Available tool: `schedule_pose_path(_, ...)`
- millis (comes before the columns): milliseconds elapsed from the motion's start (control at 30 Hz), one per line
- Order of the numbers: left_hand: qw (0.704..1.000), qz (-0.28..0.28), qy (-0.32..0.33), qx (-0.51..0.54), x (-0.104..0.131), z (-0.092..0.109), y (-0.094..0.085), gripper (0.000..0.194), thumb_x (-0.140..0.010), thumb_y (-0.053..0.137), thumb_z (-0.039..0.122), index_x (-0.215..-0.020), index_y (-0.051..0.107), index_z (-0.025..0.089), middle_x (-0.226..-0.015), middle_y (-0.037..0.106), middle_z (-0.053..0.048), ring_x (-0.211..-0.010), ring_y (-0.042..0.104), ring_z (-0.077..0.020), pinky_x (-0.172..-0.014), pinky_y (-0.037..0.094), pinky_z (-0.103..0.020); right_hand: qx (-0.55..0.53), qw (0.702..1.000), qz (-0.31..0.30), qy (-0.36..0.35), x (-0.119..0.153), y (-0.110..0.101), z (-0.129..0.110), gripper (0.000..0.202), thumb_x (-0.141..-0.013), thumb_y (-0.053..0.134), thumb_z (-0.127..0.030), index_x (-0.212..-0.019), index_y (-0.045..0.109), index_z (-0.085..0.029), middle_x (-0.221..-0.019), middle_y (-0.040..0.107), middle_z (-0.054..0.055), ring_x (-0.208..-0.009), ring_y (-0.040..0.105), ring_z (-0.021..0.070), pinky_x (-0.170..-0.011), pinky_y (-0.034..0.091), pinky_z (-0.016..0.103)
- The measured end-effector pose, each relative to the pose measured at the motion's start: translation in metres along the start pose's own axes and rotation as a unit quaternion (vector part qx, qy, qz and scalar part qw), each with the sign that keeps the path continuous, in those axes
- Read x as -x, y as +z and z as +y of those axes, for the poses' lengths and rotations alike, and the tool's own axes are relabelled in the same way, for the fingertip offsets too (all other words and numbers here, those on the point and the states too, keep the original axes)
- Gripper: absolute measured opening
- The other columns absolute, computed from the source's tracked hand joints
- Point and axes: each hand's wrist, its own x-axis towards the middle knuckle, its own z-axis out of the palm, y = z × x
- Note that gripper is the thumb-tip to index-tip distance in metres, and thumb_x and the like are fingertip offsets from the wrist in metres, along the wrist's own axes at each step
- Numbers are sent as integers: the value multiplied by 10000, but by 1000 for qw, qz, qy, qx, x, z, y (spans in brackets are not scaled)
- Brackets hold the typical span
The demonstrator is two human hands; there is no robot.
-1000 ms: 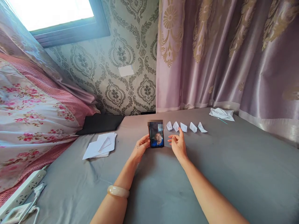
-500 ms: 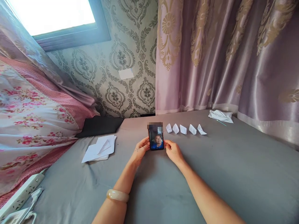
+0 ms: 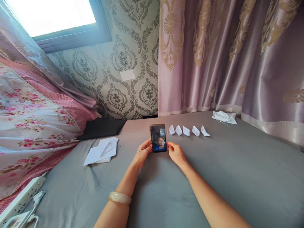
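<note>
Our left fingers [image 3: 147, 144] are closed on the left side of the phone [image 3: 159, 141], and our right fingers [image 3: 171, 144] pinch its opposite side. The left hand [image 3: 142, 154] and right hand [image 3: 176, 154] sit almost level, probably so that the phone stays upright and steady. Gripping only the sides leaves the screen uncovered and turned toward us; a person shows on it, though its top is blurred out. We hold it low over the middle of the bed [image 3: 156, 190], nearer the far edge than ours; whether its bottom rests on the sheet, we cannot tell.

Just beyond our right hand, five folded papers [image 3: 186, 131] stand in a row along the far edge, spaced apart, it seems, so each can be seen singly. Left of us, loose paper [image 3: 93, 156] lies stacked toward the bed's left edge, well apart from the row, perhaps to keep flat sheets separate from folded ones. A black cloth [image 3: 104, 128] fills the far left corner. Near the far right corner, more white paper [image 3: 224, 117] lies heaped below the curtain [image 3: 173, 79], with a thin stick [image 3: 225, 124] just beside it.
</note>
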Motion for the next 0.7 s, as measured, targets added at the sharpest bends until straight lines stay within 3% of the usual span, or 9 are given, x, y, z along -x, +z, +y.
schedule_pose_path(200,1000,3,-1,4,-2,-4,-2,569,-670,820,375,-1190,680,191,-1154,710,-109,-1073,632,-267,-940,455,-369,-3,1000,-5,8,1,0,-2,346,-785,402,-83,-898,710,-194,-897,740,71,-774,706,210,-752,540,335)
schedule_pose_path(300,1000,7,-1,1,-3,-5,-3,567,-673,819,373,-1192,679,191,-1160,708,-105,-1067,633,-261,-928,458,-358,0,1000,17,14,1,-1,-3,402,-821,391,-120,-1104,670,-182,-902,727,66,-767,704,196,-744,537,326)
schedule_pose_path(433,1000,6,-6,0,-3,-5,-4,564,-678,818,383,-1186,681,181,-1169,703,-113,-1073,631,-265,-936,454,-362,-4,998,63,-6,1,-4,-8,546,-845,367,-144,-1379,479,-167,-895,703,46,-759,695,172,-754,527,313)
schedule_pose_path(700,1000,2,-6,5,-4,-6,-4,568,-672,820,390,-1184,683,184,-1158,706,-111,-1058,636,-261,-935,452,-363,-12,998,61,0,0,-4,-10,579,-842,363,-143,-1417,427,-168,-817,683,27,-706,682,166,-723,528,305)
